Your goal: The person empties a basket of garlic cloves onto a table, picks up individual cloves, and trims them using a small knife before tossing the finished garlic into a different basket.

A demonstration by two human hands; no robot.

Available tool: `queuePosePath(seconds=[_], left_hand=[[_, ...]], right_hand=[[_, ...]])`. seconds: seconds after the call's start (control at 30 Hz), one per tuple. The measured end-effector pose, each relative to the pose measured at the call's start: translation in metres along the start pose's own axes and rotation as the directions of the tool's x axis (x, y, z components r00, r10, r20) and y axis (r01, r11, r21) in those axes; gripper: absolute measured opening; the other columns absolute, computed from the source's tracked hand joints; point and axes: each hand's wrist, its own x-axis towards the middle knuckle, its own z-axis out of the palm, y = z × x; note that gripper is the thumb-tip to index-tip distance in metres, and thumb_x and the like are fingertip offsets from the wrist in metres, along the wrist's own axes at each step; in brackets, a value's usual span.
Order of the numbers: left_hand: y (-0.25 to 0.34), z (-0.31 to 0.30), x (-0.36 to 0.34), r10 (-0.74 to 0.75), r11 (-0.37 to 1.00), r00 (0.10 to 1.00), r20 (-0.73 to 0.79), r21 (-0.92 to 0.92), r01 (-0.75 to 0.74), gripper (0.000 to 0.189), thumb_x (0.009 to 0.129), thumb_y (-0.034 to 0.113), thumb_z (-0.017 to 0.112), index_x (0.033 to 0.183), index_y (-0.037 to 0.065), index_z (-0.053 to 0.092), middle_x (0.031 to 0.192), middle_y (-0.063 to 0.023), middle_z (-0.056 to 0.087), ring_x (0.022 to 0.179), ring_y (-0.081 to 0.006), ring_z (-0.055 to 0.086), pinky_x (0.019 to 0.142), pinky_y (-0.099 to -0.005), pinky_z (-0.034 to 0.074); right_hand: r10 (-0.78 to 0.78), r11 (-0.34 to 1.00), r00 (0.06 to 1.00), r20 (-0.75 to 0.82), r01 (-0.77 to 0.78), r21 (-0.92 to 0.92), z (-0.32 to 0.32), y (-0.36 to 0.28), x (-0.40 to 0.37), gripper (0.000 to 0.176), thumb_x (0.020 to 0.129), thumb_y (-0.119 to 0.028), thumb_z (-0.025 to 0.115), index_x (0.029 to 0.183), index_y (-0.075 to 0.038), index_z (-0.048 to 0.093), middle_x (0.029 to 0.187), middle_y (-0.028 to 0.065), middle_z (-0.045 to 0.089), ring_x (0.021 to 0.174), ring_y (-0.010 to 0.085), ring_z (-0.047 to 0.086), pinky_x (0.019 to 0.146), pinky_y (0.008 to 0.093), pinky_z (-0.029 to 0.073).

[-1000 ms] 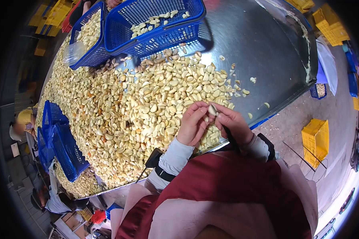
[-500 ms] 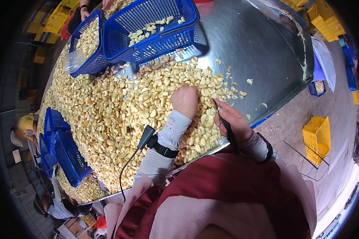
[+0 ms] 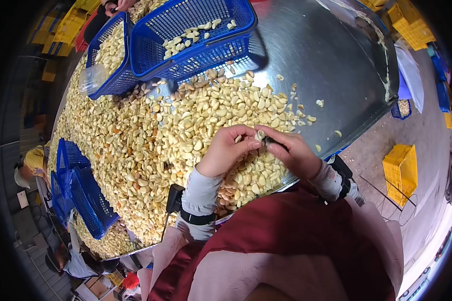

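My left hand (image 3: 228,150) is closed in a pinch on a pale garlic clove (image 3: 259,134). Right against it, my right hand (image 3: 295,153) grips a small dark-handled knife (image 3: 276,142), its front end at the clove and its blade mostly hidden by the fingers. Both hands meet over the near right part of a broad heap of peeled garlic cloves (image 3: 186,130), cream to yellowish with some browner ones. A black strap with a small device (image 3: 175,198) sits on my left forearm.
A large blue basket (image 3: 206,52) with some cloves stands at the back, beside a fuller blue basket (image 3: 116,75). More blue baskets (image 3: 93,203) lean at the left. The metal table (image 3: 326,75) bears scattered cloves. A yellow crate (image 3: 401,170) stands on the floor; other people work across and left.
My left hand has come up out of the heap toward me and now holds a clove. The right hand's knife has swung round from pointing down toward my body to meet it.
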Motion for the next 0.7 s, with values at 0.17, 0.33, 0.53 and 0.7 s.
queuePosePath(seconds=[0.17,0.33,0.53,0.7], left_hand=[[0.011,-0.013,0.022,0.259,0.867,0.937,-0.236,0.484,-0.118,0.016,0.084,0.01,0.067,0.093,-0.003,0.065,0.081,-0.0097,0.065,0.072,-0.017,0.06,0.067,-0.0294,0.047],[0.106,-0.105,0.093,0.887,0.347,0.349,-0.303,0.935,-0.072,0.025,0.085,0.013,0.064,0.109,0.006,0.061,0.109,-0.0134,0.058,0.093,-0.0288,0.057,0.074,-0.0399,0.046],[0.07,-0.058,0.115,0.694,-0.167,0.712,0.11,0.986,0.01,0.017,0.076,0.017,0.063,0.091,0.011,0.067,0.094,-0.0082,0.058,0.091,-0.0275,0.055,0.075,-0.0441,0.042],[-0.025,-0.011,0.112,0.423,0.031,0.898,0.123,0.988,-0.15,0.009,0.074,0.011,0.06,0.076,0.005,0.067,0.085,-0.0136,0.058,0.084,-0.0292,0.059,0.068,-0.0376,0.048]], right_hand=[[0.478,0.576,0.877,0.051,-0.357,0.736,0.01,0.034,0.003,0.051,0.1,-0.023,0.04,0.147,-0.01,0.026,0.077,0.0029,0.053,0.053,0.0072,0.044,0.05,0.0237,0.041],[0.484,0.564,0.874,-0.039,-0.278,0.778,0.014,0.027,0.004,0.053,0.101,-0.024,0.039,0.15,-0.016,0.018,0.074,0.0016,0.05,0.05,0.005,0.039,0.046,0.0214,0.039],[0.454,0.601,0.891,-0.018,-0.291,0.744,0.0,0.028,0.01,0.052,0.101,-0.024,0.038,0.148,-0.01,0.021,0.072,0.0009,0.05,0.049,0.0053,0.041,0.046,0.0212,0.04],[0.531,0.544,0.842,-0.097,-0.251,0.801,0.001,0.028,0.017,0.05,0.101,-0.025,0.039,0.146,-0.006,0.027,0.072,0.0008,0.051,0.047,0.0055,0.042,0.045,0.0206,0.04]])
